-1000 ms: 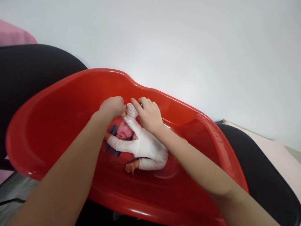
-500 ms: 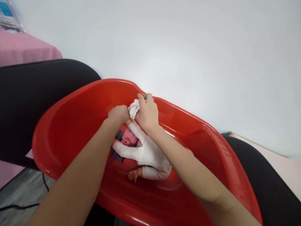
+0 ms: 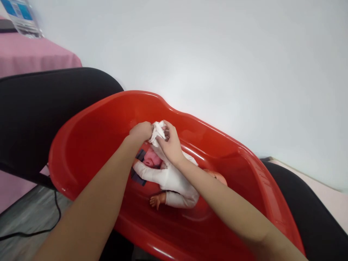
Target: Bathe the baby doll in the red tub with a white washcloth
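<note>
A baby doll in a white suit lies inside a red plastic tub, with pink cloth by its legs. Its bare hand pokes out near the tub's front, and part of its head shows behind my right forearm. My left hand is closed around the doll's raised leg end. Beside it, my right hand pinches the bunched white fabric at that same foot. Both hands meet near the tub's far wall.
The tub rests across black chair seats on both sides. A pink-covered surface with a clear packet stands at the far left. A black cable runs over the grey floor at lower left. A plain white wall fills the background.
My right hand slid down from the top of the bunched fabric to pinch it from the side. The left hand stays closed on the leg. The view shifted slightly right.
</note>
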Available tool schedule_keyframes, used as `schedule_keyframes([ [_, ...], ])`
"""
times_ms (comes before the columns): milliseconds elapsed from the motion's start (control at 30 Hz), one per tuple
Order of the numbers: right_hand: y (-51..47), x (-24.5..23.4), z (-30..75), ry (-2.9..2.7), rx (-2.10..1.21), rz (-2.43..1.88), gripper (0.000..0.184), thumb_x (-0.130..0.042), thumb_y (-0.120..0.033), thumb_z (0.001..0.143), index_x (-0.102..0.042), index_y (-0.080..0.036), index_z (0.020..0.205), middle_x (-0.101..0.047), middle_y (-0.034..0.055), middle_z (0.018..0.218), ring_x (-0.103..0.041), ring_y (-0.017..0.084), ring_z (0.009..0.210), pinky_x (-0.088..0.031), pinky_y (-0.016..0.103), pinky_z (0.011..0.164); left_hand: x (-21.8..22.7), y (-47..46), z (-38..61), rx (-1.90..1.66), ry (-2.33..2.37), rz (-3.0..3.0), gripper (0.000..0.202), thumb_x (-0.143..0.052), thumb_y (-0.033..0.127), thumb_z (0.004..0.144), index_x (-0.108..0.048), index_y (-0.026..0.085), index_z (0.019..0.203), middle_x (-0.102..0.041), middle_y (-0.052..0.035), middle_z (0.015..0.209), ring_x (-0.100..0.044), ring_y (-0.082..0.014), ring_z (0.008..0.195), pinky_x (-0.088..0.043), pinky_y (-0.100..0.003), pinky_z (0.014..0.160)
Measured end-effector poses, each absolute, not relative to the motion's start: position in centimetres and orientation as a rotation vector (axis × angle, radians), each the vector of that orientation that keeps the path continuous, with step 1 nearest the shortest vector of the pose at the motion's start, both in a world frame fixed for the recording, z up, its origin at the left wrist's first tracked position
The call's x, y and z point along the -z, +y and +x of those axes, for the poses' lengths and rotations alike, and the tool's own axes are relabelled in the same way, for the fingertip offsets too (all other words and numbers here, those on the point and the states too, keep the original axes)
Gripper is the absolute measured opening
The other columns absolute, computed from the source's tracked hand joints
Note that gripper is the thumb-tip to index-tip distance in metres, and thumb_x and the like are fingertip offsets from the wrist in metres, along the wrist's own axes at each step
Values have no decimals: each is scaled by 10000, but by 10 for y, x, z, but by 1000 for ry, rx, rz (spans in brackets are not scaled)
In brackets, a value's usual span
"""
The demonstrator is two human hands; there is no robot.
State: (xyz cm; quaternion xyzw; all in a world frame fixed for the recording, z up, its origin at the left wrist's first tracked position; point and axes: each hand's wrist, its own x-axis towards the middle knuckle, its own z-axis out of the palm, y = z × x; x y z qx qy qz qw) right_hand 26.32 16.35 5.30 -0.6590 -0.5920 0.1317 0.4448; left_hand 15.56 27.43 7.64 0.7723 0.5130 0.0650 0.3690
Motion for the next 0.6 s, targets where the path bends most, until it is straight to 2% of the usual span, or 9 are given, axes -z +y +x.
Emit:
schedule_keyframes([
  [100, 167, -52, 272, -1190, -680, -1734, 485, -737, -432, 786, -627, -143, 1159, -691, 64, 977, -645, 189, 829, -545, 331, 769, -81, 271, 153, -72, 1399, 2041, 517, -366, 543, 1002, -721, 168, 984, -774, -186, 939, -746, -330, 937, -533, -376, 796],
  [200, 166, -59, 286, -1228, -709, -1763, 329, -674, -496, 839, -682, -175, 913, -708, 35, 857, -642, 184, 774, -512, 322, 751, -82, 271, 154, -50, 1409, 2094, 552, -326, 553, 1004, -713, 169, 1091, -759, -213, 1094, -721, -353, 1050, -527, -391, 833],
  [300, 165, -76, 302, -1369, -374, -1812, 263, -598, -429, 902, -720, -198, 883, -725, 58, 949, -661, 209, 912, -488, 365, 908, -84, 270, 155, -54, 1350, 2099, 521, -345, 541, 997, -713, 188, 1099, -777, -184, 982, -732, -340, 969, -520, -410, 847],
  [400, 170, -98, 315, -1270, -77, -1828, 271, -584, -429, 914, -723, -197, 915, -702, 77, 1004, -649, 229, 969, -476, 390, 948, -88, 267, 155, -48, 1337, 2055, 536, -324, 559, 1000, -704, 196, 1110, -771, -141, 837, -740, -319, 849, -522, -414, 824],
  [500, 177, -115, 314, -1109, -21, -1743, 336, -504, -466, 961, -691, -188, 934, -703, 68, 967, -644, 217, 912, -495, 375, 897, -90, 266, 156, -35, 1377, 2006, 604, -275, 601, 1003, -700, 187, 1115, -738, -125, 712, -735, -320, 748, -531, -426, 797],
  [600, 183, -117, 301, -1078, -61, -1624, 350, -481, -470, 970, -688, -188, 984, -727, 67, 1022, -648, 213, 960, -510, 354, 900, -84, 268, 158, -97, 1369, 2021, 607, -270, 576, 1011, -712, 164, 1066, -734, -149, 717, -741, -344, 788, -533, -449, 828],
])
